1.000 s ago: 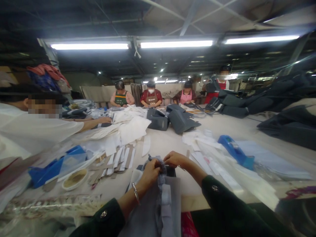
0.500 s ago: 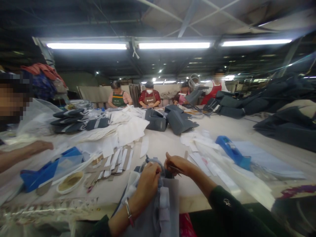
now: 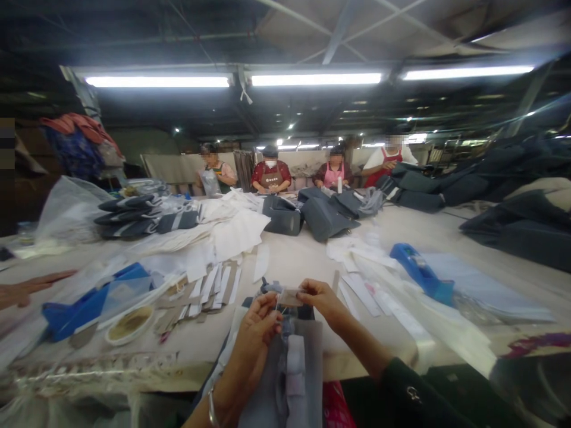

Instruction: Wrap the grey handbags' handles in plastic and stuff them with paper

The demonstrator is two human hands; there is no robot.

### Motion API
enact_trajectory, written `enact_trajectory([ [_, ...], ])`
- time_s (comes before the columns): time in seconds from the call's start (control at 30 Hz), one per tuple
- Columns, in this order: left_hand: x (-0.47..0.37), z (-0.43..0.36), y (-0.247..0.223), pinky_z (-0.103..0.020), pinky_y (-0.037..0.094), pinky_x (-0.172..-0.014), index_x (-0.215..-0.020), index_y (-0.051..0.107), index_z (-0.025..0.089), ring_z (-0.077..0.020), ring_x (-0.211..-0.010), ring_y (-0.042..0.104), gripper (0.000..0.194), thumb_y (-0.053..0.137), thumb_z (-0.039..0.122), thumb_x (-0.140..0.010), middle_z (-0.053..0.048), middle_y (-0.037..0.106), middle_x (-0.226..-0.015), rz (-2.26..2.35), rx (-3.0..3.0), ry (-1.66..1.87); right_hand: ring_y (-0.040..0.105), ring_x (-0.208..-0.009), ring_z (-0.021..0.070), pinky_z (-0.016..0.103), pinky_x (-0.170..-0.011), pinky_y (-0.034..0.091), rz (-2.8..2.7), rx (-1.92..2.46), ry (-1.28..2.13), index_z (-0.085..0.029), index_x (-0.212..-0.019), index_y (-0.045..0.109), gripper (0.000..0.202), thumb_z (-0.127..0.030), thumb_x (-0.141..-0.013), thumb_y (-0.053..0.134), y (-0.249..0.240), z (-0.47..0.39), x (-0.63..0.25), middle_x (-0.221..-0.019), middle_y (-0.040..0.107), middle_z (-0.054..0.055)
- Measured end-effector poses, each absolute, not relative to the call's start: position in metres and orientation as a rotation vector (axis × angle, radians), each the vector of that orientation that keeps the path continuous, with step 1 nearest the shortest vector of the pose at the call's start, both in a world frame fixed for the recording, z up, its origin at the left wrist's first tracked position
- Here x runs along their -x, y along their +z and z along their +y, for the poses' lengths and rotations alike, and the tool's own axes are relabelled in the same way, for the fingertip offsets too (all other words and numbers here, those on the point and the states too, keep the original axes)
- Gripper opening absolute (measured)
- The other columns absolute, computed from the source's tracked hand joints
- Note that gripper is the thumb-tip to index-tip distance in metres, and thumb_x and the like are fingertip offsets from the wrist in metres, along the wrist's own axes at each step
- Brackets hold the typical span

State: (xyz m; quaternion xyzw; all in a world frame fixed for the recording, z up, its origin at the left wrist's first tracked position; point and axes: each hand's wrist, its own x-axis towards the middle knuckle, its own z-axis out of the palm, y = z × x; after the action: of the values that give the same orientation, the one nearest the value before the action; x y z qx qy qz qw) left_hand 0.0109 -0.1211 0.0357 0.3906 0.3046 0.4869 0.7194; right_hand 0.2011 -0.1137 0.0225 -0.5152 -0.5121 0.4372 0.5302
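A small flat greyish-brown piece [image 3: 291, 298] is pinched at its right end by my right hand [image 3: 319, 297]. At its left end is my left hand [image 3: 261, 324], with fingers bent together at a clear, thin edge. Below both hands lies a grey item with a row of pale pads [image 3: 295, 371], at the table's near edge. Left of my hands, white and brown strips [image 3: 218, 288] are piled beside a white bowl [image 3: 129, 326] and a blue tape dispenser [image 3: 96, 300].
Another blue dispenser [image 3: 422, 273] and white sheets [image 3: 486, 288] lie to the right. Dark grey bags [image 3: 328, 217] stand mid-table, with stacked dark slippers [image 3: 127, 217] left. Several people work across the table; a person's hand [image 3: 31, 287] reaches in at left.
My hands have moved apart, and the flat piece now shows between them. The person at left has leaned back and drawn the hand leftward. People across the table have shifted.
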Motion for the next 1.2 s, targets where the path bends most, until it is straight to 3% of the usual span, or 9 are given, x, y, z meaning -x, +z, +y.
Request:
enact_trajectory([
  [0.2, -0.007, -0.12, 0.039, -0.023, 0.053, -0.063, -0.104, 0.062, 0.02, -0.0157, -0.085, 0.065, 0.047, 0.08, 0.019, -0.061, -0.005, 0.061, -0.115, 0.653, -0.713, 1.074, 0.045, -0.064, 0.0127, 0.025, -0.062, 0.033, -1.343, 1.301, 0.714, -0.019, -0.064, 0.055, 0.008, -0.016, -0.07, 0.059, 0.024, -0.12, -0.189, -0.063, 0.048, -0.004],
  [0.33, -0.009, -0.12, 0.042, -0.027, 0.054, -0.071, -0.114, 0.057, 0.022, -0.0207, -0.099, 0.066, 0.047, 0.074, 0.024, -0.07, -0.007, 0.061, -0.123, 0.672, -0.815, 1.129, 0.05, -0.072, 0.0144, 0.025, -0.068, 0.035, -1.472, 1.325, 0.58, -0.02, -0.063, 0.057, 0.014, -0.009, -0.071, 0.054, 0.034, -0.128, -0.181, -0.071, 0.054, -0.001],
  [0.47, -0.009, -0.126, 0.042, -0.04, 0.053, -0.083, -0.116, 0.059, 0.022, -0.0272, -0.109, 0.061, 0.031, 0.056, 0.025, -0.085, -0.01, 0.063, -0.121, 0.761, -1.481, 1.173, 0.053, -0.072, 0.0138, 0.024, -0.069, 0.037, -1.633, 1.347, 0.425, -0.02, -0.066, 0.059, 0.016, -0.009, -0.077, 0.054, 0.037, -0.13, -0.175, -0.075, 0.057, 0.0],
  [0.57, -0.004, -0.129, 0.041, -0.052, 0.039, -0.101, -0.118, 0.061, 0.022, -0.0319, -0.117, 0.05, 0.033, 0.052, 0.018, -0.086, -0.012, 0.059, -0.123, 1.039, -2.186, 1.331, 0.056, -0.072, 0.0137, 0.024, -0.069, 0.039, -1.617, 1.301, 0.483, -0.019, -0.068, 0.061, 0.016, -0.008, -0.078, 0.054, 0.031, -0.13, -0.173, -0.074, 0.058, 0.0],
  [0.7, 0.004, -0.122, 0.042, -0.044, 0.045, -0.086, -0.093, 0.065, 0.02, -0.0298, -0.098, 0.054, 0.017, 0.051, 0.015, -0.088, -0.011, 0.063, -0.103, 1.268, -2.616, 1.115, 0.055, -0.066, 0.0135, 0.024, -0.064, 0.042, -1.532, 1.296, 0.637, -0.019, -0.072, 0.061, 0.018, -0.003, -0.071, 0.054, 0.02, -0.135, -0.174, -0.067, 0.058, -0.003],
  [0.77, 0.005, -0.119, 0.044, -0.037, 0.046, -0.076, -0.081, 0.063, 0.02, -0.0253, -0.085, 0.057, 0.022, 0.045, 0.011, -0.09, -0.007, 0.064, -0.087, 1.186, -2.718, 0.91, 0.056, -0.073, 0.0148, 0.025, -0.068, 0.044, -1.548, 1.309, 0.594, -0.019, -0.083, 0.062, 0.025, -0.001, -0.067, 0.058, 0.021, -0.141, -0.174, -0.077, 0.061, -0.002],
  [0.83, 0.003, -0.117, 0.05, -0.034, 0.046, -0.075, -0.086, 0.063, 0.02, -0.0229, -0.083, 0.059, 0.026, 0.041, 0.009, -0.091, -0.006, 0.065, -0.087, 1.003, -2.758, 0.839, 0.056, -0.089, 0.0178, 0.029, -0.08, 0.046, -1.609, 1.287, 0.477, -0.02, -0.095, 0.065, 0.036, -0.002, -0.065, 0.064, 0.024, -0.147, -0.172, -0.095, 0.061, 0.002],
  [1.0, -0.013, -0.103, 0.062, -0.036, 0.045, -0.095, -0.114, 0.06, 0.019, -0.0207, -0.108, 0.057, 0.035, 0.034, 0.008, -0.093, -0.009, 0.065, -0.111, 0.641, -2.521, 0.998, 0.055, -0.092, 0.0202, 0.034, -0.085, 0.046, -1.545, 1.217, 0.336, -0.024, -0.084, 0.074, 0.014, -0.015, -0.083, 0.063, 0.024, -0.153, -0.168, -0.089, 0.062, 0.005],
  [1.2, -0.02, -0.072, 0.034, -0.051, 0.021, -0.116, -0.126, 0.058, 0.023, -0.0226, -0.136, 0.041, 0.063, 0.042, -0.006, -0.072, -0.007, 0.06, -0.136, 0.66, -2.755, 0.599, 0.061, -0.094, 0.0209, 0.033, -0.085, 0.05, -1.332, 1.118, 0.492, -0.025, -0.09, 0.077, 0.015, -0.026, -0.087, 0.062, 0.018, -0.169, -0.175, -0.096, 0.066, 0.006],
])
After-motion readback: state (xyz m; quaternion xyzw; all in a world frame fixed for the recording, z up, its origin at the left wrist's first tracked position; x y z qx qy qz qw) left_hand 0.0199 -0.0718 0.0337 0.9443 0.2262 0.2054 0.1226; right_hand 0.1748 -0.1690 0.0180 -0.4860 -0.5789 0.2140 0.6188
